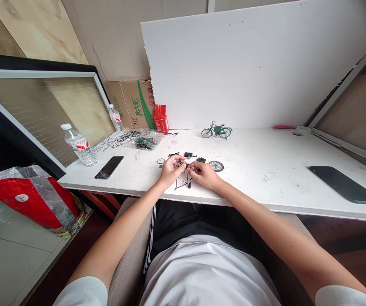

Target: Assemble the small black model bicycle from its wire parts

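Both hands meet over the front part of the white table. My left hand (171, 169) pinches a small dark part of a black model bicycle frame (182, 185). From the other side, my right hand (204, 173) has its fingertips closed on the same piece. The thin frame hangs or rests just below the fingers; whether it touches the table cannot be made out. A spoked wheel (216, 165) lies flat beside my right hand. Small black parts (188, 155) lie just beyond the fingers, and a thin ring (160, 161) is left of them.
A finished green model bicycle (216, 130) stands at the back of the table (259, 170). On the left are a phone (109, 167), a water bottle (80, 145), a bag of parts (146, 141) and black sprues (122, 139). A dark flat object (345, 184) lies right.
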`<action>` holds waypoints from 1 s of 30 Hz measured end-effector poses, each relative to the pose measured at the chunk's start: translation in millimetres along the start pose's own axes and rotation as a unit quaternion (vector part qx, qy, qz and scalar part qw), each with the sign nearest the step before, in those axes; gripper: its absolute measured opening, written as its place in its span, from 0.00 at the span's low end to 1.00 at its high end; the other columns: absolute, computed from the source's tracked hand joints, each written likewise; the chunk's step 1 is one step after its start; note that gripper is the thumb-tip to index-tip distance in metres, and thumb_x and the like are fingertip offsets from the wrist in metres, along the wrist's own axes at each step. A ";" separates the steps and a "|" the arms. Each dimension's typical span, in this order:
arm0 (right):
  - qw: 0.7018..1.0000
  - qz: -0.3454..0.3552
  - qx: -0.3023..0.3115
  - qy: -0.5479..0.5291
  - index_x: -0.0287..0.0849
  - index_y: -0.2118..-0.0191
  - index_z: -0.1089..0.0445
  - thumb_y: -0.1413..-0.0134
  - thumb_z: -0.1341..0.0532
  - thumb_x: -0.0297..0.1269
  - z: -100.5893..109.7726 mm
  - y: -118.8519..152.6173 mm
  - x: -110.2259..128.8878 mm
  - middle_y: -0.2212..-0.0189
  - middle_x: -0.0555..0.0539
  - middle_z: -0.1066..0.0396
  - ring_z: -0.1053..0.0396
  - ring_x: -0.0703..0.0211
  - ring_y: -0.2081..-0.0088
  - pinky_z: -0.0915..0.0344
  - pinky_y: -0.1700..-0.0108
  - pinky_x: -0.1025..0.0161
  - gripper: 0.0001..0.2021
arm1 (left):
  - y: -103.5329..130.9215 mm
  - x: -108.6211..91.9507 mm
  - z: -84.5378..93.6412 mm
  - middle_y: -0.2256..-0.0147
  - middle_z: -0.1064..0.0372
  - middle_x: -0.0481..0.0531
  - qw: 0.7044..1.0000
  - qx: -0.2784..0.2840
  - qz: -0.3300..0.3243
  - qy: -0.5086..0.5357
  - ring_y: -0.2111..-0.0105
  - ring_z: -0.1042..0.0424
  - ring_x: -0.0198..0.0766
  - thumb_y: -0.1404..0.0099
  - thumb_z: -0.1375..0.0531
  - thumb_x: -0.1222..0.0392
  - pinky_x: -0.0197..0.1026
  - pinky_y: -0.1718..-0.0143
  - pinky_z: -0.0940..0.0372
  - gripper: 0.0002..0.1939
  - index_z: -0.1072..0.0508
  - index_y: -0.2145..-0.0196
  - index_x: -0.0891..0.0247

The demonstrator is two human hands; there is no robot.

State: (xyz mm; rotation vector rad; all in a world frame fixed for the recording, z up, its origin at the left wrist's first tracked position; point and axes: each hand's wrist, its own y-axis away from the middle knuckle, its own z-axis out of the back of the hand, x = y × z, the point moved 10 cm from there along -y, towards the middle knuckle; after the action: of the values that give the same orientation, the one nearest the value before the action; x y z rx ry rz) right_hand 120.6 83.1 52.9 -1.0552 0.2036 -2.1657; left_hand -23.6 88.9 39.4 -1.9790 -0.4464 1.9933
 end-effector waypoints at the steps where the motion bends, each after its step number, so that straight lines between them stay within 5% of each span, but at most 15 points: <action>1: 1.000 -0.001 0.000 0.001 0.42 0.64 0.25 0.32 0.43 0.46 0.1 0.1 -0.2 0.76 0.52 0.34 0.44 0.62 0.75 0.46 0.68 0.62 0.15 | 0.0 0.2 0.1 0.60 0.23 0.58 1.000 0.000 0.001 0.000 0.57 0.23 0.42 0.39 0.29 0.58 0.42 0.56 0.28 0.15 0.23 0.56 0.65; 11: 0.995 -0.035 -0.088 -0.015 0.42 0.58 0.23 0.27 0.48 0.54 22.5 3.0 -5.8 0.75 0.49 0.30 0.35 0.57 0.72 0.41 0.66 0.60 0.23 | 0.1 0.6 -0.8 0.60 0.23 0.58 1.000 0.006 0.000 -0.003 0.57 0.23 0.42 0.38 0.30 0.58 0.41 0.58 0.29 0.15 0.23 0.55 0.65; 17: 0.982 -0.013 -0.178 -0.060 0.43 0.51 0.25 0.24 0.55 0.53 40.5 6.6 -9.2 0.59 0.42 0.24 0.28 0.50 0.61 0.35 0.54 0.55 0.25 | -0.1 1.6 -0.9 0.59 0.23 0.58 1.000 0.006 0.002 -0.006 0.57 0.23 0.42 0.38 0.31 0.59 0.40 0.58 0.30 0.14 0.22 0.55 0.65; 22: 0.983 -0.026 -0.155 -0.096 0.44 0.29 0.45 0.27 0.50 0.43 29.5 4.4 -19.1 0.72 0.52 0.32 0.37 0.54 0.72 0.37 0.64 0.58 0.25 | -0.3 3.2 -1.1 0.59 0.23 0.58 1.000 0.007 0.004 -0.002 0.57 0.23 0.42 0.38 0.31 0.60 0.40 0.59 0.30 0.14 0.23 0.55 0.65; 27: 0.993 -0.014 -0.087 -0.081 0.45 0.52 0.28 0.30 0.50 0.38 17.5 0.5 -11.0 0.76 0.52 0.35 0.37 0.57 0.74 0.40 0.66 0.59 0.14 | -0.7 4.3 -1.5 0.58 0.23 0.59 1.000 0.009 0.004 -0.004 0.58 0.23 0.42 0.38 0.31 0.59 0.41 0.58 0.30 0.14 0.22 0.55 0.66; 30: 0.991 -0.025 -0.097 -0.088 0.44 0.53 0.27 0.28 0.50 0.42 20.4 1.2 -10.9 0.74 0.51 0.30 0.33 0.57 0.72 0.37 0.64 0.59 0.15 | -0.8 3.9 -1.6 0.58 0.23 0.59 1.000 0.009 -0.001 -0.004 0.58 0.23 0.41 0.38 0.31 0.59 0.41 0.58 0.29 0.14 0.22 0.55 0.66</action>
State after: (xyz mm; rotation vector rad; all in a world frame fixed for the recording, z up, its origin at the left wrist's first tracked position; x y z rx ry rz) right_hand 140.9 92.6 58.8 -1.3672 0.3125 -2.1152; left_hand -22.1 91.3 36.2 -1.9594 -0.4304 1.9983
